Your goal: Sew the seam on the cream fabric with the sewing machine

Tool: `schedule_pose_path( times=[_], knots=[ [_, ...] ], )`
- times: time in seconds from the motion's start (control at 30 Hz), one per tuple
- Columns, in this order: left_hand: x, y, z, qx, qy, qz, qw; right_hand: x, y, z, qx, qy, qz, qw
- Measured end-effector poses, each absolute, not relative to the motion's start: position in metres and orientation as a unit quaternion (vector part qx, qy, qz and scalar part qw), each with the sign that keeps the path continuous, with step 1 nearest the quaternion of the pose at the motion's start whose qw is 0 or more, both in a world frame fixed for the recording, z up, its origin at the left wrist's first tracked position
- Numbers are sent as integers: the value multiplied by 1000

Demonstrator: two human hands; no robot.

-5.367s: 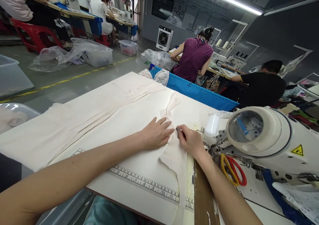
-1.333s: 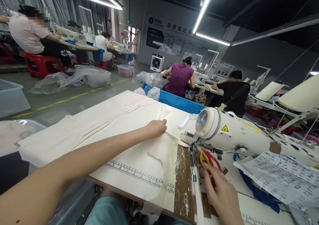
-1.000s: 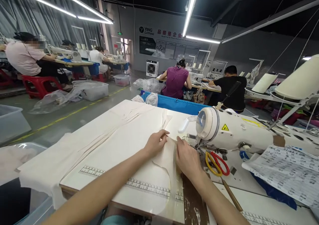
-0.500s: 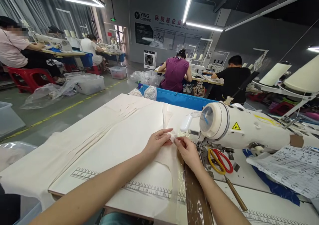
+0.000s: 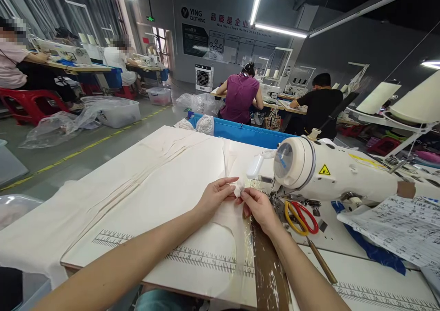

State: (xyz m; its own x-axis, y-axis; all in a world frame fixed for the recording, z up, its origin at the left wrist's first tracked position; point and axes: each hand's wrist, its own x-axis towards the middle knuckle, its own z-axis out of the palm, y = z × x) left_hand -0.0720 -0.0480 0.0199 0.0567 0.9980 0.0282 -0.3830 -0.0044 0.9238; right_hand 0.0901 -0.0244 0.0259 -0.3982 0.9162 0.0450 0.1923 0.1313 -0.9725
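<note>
My left hand and my right hand meet over a cream fabric piece on the sewing table. Both pinch a small folded bit of that fabric between thumbs and fingers, lifted slightly off the surface. A wider sheet of cream cloth spreads out to the left. The white sewing machine stands just right of my hands, its needle area close to my right hand.
Scissors with yellow and red handles lie under the machine arm. A printed paper sheet rests at the right. A blue bin sits behind the table. Other people sew at tables farther back; plastic tubs stand on the floor.
My right hand left the scissors area and joined the left at the fabric edge. Both hands now pinch and lift a folded bit of cloth that earlier lay flat.
</note>
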Motion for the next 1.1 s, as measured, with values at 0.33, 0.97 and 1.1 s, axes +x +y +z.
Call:
schedule_pose_path(
  times=[0.33,0.97,1.1],
  knots=[
    [-74,-46,18,427,398,595,553,96,-38,36,-463,-782,192,369],
    [-78,-44,17,453,447,576,514,98,-47,45,-391,-808,118,424],
    [-79,-41,12,499,460,567,467,84,-64,46,-295,-831,230,412]
  ],
)
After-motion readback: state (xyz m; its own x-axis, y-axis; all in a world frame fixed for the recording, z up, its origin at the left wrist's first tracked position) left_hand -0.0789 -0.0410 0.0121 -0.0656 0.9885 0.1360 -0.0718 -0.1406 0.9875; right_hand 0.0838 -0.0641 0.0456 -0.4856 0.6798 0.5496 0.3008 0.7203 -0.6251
